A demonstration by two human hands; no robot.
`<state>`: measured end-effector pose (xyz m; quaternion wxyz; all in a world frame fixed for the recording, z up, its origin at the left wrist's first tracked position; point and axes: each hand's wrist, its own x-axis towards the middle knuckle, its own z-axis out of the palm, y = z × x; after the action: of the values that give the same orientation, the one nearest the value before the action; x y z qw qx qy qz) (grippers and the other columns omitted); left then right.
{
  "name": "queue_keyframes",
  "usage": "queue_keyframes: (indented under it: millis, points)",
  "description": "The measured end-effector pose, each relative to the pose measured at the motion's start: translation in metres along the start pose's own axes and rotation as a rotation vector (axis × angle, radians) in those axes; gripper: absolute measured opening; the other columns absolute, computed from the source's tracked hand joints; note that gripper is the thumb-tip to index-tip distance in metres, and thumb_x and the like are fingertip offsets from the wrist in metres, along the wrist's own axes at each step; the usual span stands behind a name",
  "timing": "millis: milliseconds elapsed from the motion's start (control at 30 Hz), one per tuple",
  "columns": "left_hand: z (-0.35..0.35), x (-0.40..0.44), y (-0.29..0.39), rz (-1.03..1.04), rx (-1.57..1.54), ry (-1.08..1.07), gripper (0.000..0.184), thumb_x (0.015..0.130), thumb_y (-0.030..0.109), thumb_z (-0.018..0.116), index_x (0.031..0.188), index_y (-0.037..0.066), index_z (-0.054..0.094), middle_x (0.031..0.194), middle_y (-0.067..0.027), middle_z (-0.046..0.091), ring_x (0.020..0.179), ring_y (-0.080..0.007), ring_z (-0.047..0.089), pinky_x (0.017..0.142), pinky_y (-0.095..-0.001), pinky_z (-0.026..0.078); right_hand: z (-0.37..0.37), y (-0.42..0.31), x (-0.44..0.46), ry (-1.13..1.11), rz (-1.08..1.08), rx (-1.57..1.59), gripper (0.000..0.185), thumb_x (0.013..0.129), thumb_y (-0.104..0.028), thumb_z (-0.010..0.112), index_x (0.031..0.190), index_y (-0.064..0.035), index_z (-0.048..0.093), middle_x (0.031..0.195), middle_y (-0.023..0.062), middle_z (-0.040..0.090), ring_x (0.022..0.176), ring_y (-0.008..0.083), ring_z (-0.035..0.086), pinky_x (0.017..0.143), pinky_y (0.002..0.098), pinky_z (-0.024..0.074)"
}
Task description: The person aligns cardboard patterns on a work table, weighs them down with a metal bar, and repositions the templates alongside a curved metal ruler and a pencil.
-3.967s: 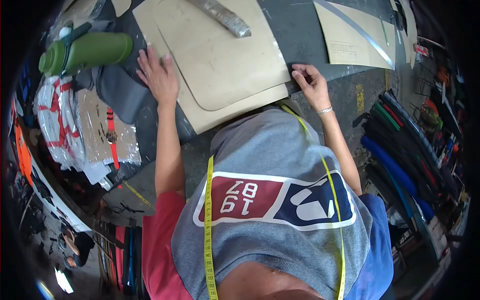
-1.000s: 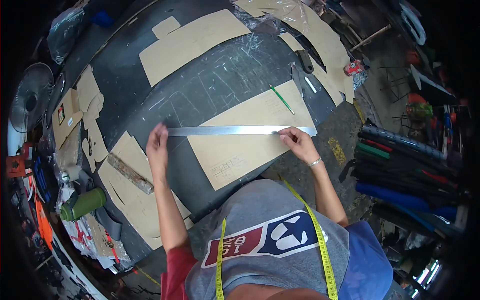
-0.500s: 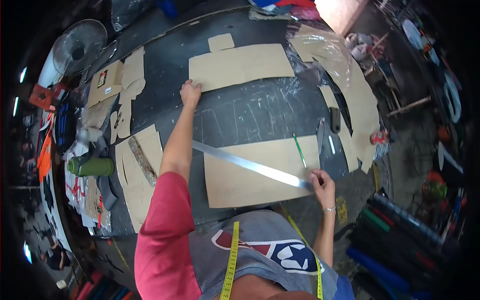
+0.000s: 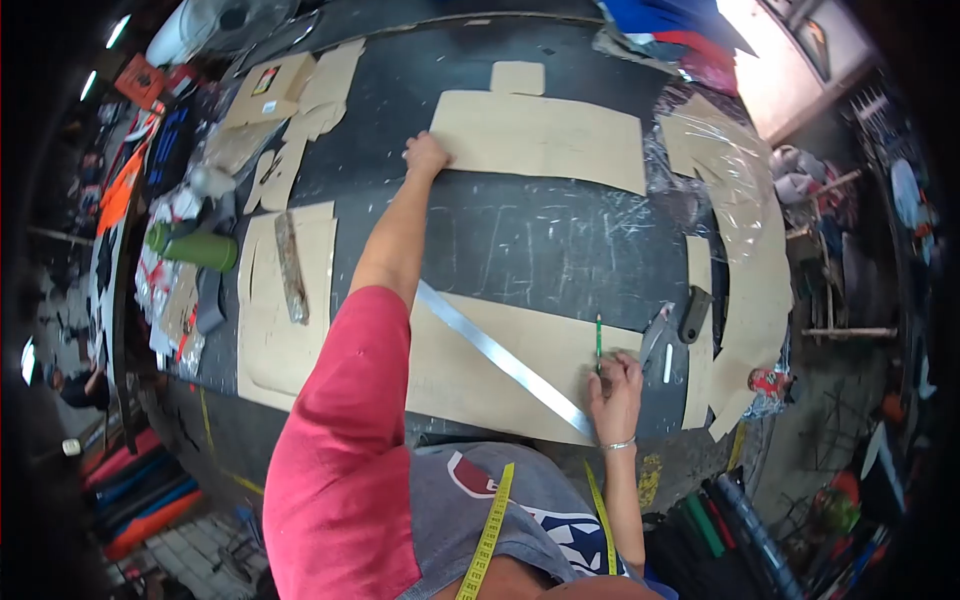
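My left hand reaches far over the dark table, its fingers closed at the lower left corner of a wide cardboard panel. Close to the front edge, my right hand has its fingers pinched at the lower end of a green pencil. Beside that hand ends a metal ruler, which lies slanted across a cardboard sheet. A dark-handled cutter, a white marking stick and a grey pointed tool are to the right of the pencil.
At the left are a green bottle and a wrapped bar on cardboard. Plastic-covered cardboard and a red can line the right side. A person is far off at the left.
The view has swung round. My right hand has left the ruler's end and moved up to the pencil. My left hand, earlier at the ruler, stays by the far panel's corner.
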<state>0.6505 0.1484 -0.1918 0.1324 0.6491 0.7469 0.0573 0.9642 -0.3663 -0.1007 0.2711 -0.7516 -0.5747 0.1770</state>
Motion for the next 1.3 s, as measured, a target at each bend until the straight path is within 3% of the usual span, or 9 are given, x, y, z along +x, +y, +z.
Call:
queue_keyframes:
  millis: [167,467,633,867,933,967,1033,1100,1300]
  points:
    - [0.009,0.011,-0.01,-0.016,-0.092,-0.015,0.09,0.069,0.038,0.095,0.139,-0.002,0.053,0.139,-0.0254,0.057,0.133,-0.0395,0.055,0.109,-0.0491,0.05,0.007,-0.002,0.022,-0.074,0.132,-0.016,0.041,0.083,-0.008,0.075,0.123,-0.0025,0.065,0.123,0.0205,0.062,0.117,0.0407,0.06,0.1,0.046,0.0496]
    - [-0.026,-0.024,0.001,-0.123,-0.225,-0.084,0.09,0.071,0.04,0.094,0.143,0.005,0.053,0.148,-0.0175,0.052,0.139,-0.037,0.05,0.113,-0.0474,0.046,0.039,0.006,0.031,-0.033,0.193,-0.133,0.045,0.082,-0.006,0.075,0.126,-0.0029,0.063,0.12,0.02,0.064,0.105,0.0397,0.065,0.092,0.0458,0.0533]
    - [-0.019,-0.023,-0.01,-0.083,-0.259,-0.022,0.097,0.068,0.048,0.093,0.143,0.005,0.051,0.147,-0.017,0.053,0.139,-0.0391,0.049,0.111,-0.0512,0.046,0.051,0.006,0.041,-0.048,0.313,-0.132,0.041,0.081,0.0,0.072,0.121,-0.0015,0.065,0.103,0.0137,0.068,0.089,0.0282,0.068,0.082,0.0399,0.0558]
    - [-0.009,-0.024,-0.022,-0.014,-0.43,0.012,0.074,0.078,0.041,0.086,0.135,0.005,0.056,0.144,-0.0172,0.057,0.14,-0.0386,0.048,0.11,-0.052,0.045,0.069,-0.004,0.041,0.069,0.366,-0.181,0.038,0.08,0.004,0.069,0.117,-0.0016,0.068,0.092,0.0118,0.071,0.077,0.0263,0.068,0.078,0.0391,0.0566]
    - [0.011,-0.008,-0.029,0.003,-0.573,0.043,0.064,0.082,0.038,0.082,0.132,0.005,0.059,0.136,-0.019,0.064,0.137,-0.0382,0.053,0.109,-0.0531,0.046,0.071,0.011,0.04,0.129,0.354,-0.084,0.025,0.087,0.002,0.066,0.111,-0.0013,0.07,0.084,0.0038,0.068,0.069,0.0153,0.061,0.069,0.0318,0.0524]
    - [0.006,-0.003,-0.038,0.065,-0.699,0.007,0.049,0.09,0.026,0.075,0.129,0.0,0.06,0.117,-0.0212,0.072,0.113,-0.0336,0.07,0.093,-0.0484,0.058,0.069,0.019,0.04,0.15,0.354,0.001,0.021,0.089,0.0,0.065,0.11,-0.0012,0.07,0.082,0.0013,0.066,0.068,0.0119,0.058,0.066,0.0294,0.0503]
    - [-0.031,-0.008,-0.066,0.111,-1.067,-0.122,0.043,0.093,0.018,0.071,0.128,-0.003,0.059,0.109,-0.0207,0.074,0.093,-0.0285,0.075,0.078,-0.0417,0.061,0.074,0.007,0.037,0.195,0.343,0.212,0.01,0.096,-0.006,0.065,0.103,-0.0017,0.07,0.078,-0.0056,0.059,0.067,0.0026,0.048,0.06,0.022,0.0409]
    - [-0.045,0.002,-0.102,0.152,-1.319,-0.181,0.034,0.097,0.006,0.064,0.126,-0.011,0.057,0.102,-0.0204,0.073,0.073,-0.0205,0.075,0.059,-0.0302,0.061,0.082,-0.014,0.046,0.219,0.336,0.368,0.006,0.098,-0.006,0.063,0.104,-0.0049,0.064,0.076,-0.0043,0.057,0.064,0.0048,0.05,0.058,0.0229,0.0407]
    - [-0.117,0.018,-0.259,0.102,-1.453,-0.273,0.052,0.097,0.017,0.074,0.135,-0.012,0.052,0.115,-0.0181,0.069,0.098,-0.0241,0.073,0.087,-0.0323,0.062,0.124,-0.122,0.112,0.109,0.341,0.572,0.012,0.104,-0.021,0.062,0.106,-0.009,0.059,0.077,-0.004,0.057,0.061,0.0062,0.053,0.052,0.0226,0.0397]
